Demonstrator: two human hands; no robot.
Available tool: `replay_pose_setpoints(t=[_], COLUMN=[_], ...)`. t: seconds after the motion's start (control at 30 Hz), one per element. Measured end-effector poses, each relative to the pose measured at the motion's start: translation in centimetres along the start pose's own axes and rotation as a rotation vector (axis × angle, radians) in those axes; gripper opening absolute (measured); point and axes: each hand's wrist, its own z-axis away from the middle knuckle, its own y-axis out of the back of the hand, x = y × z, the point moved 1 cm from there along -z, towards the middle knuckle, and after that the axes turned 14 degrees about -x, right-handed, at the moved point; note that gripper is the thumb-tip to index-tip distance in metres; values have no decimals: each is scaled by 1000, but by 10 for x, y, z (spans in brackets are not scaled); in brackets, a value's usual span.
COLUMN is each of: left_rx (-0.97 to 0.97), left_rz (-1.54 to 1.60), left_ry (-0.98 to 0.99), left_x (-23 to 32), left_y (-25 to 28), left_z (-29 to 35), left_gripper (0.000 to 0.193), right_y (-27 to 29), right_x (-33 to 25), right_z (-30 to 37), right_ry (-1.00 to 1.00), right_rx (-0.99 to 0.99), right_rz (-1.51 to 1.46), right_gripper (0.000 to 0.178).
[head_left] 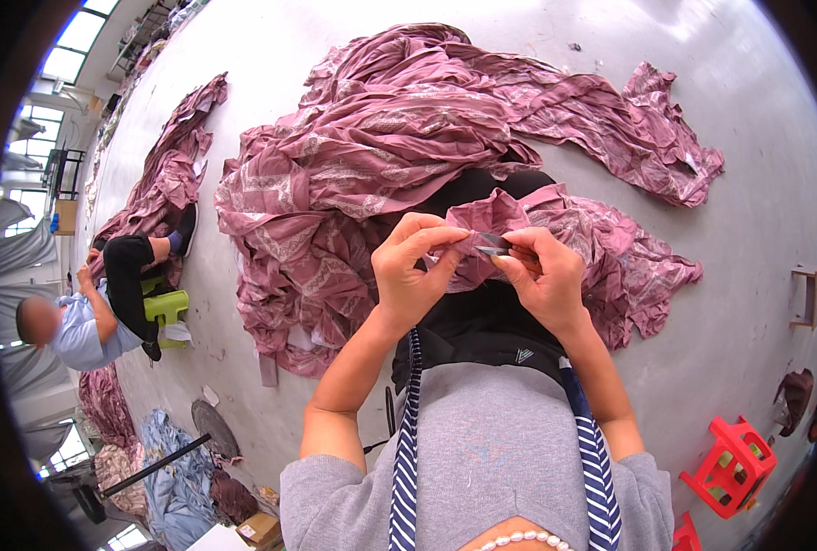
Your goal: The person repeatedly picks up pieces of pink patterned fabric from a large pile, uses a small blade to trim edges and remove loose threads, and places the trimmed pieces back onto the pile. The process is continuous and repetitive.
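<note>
A pinkish-mauve patterned cloth [486, 216] is drawn up over my lap, its edge gathered in front of me. My left hand [413, 271] pinches that edge between thumb and fingertips. From the fingers of my right hand [551, 275], small thread snips [493, 244] point left, their dark blades slightly apart against the cloth. The snips' handles are hidden in my right hand. Both hands are close together, only the blades and a fold of cloth between them. Beyond them, a large heap of the same fabric [372, 138] spreads over the floor.
At the left, another person [96, 317] sits on a green stool [167, 308] beside more mauve cloth [156, 184]. A red plastic stool [732, 464] stands at the lower right. Blue fabric [174, 477] lies at the lower left, near a black pole [156, 466].
</note>
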Motion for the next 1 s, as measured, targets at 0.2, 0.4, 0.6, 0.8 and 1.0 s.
replay_pose_setpoints(t=[0.2, 0.4, 0.6, 0.8, 1.0], left_rx=[-40, -37, -32, -25, -28], left_rz=[60, 118, 128, 140, 139], left_ry=[53, 108, 103, 96, 88], left_x=[-3, -5, -3, -2, -2], left_y=[2, 5, 6, 6, 7], left_z=[2, 4, 3, 2, 2], left_gripper=[20, 20, 21, 20, 19], right_y=[3, 7, 6, 4, 2], right_x=[-3, 0, 0, -3, -7], right_z=[-6, -6, -6, -9, -11], right_ry=[51, 141, 202, 243, 262], right_rx=[-7, 39, 25, 24, 23], right_rz=[127, 221, 300, 320, 338], right_gripper=[21, 29, 31, 30, 29])
